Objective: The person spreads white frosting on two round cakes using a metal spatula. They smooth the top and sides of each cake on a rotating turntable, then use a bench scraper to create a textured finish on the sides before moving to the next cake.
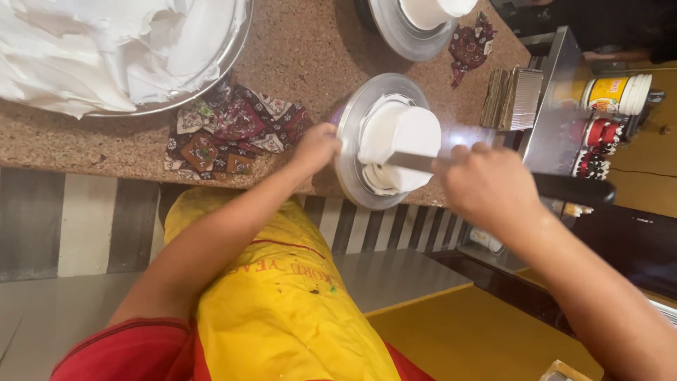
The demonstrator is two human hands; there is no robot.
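Note:
A small white frosted cake [398,137] stands on a round metal turntable [352,120] near the counter's front edge. My left hand [317,146] rests on the turntable's left rim. My right hand [486,185] grips a long metal spatula [409,161] with a black handle. Its blade lies flat against the near side of the cake.
A large metal bowl of white cream [120,49] sits at the back left. A patterned cloth [233,130] lies beside the turntable. A second turntable with a cake [416,25] stands behind. Stacked cake boards [511,99] and several tubs [613,95] are at the right.

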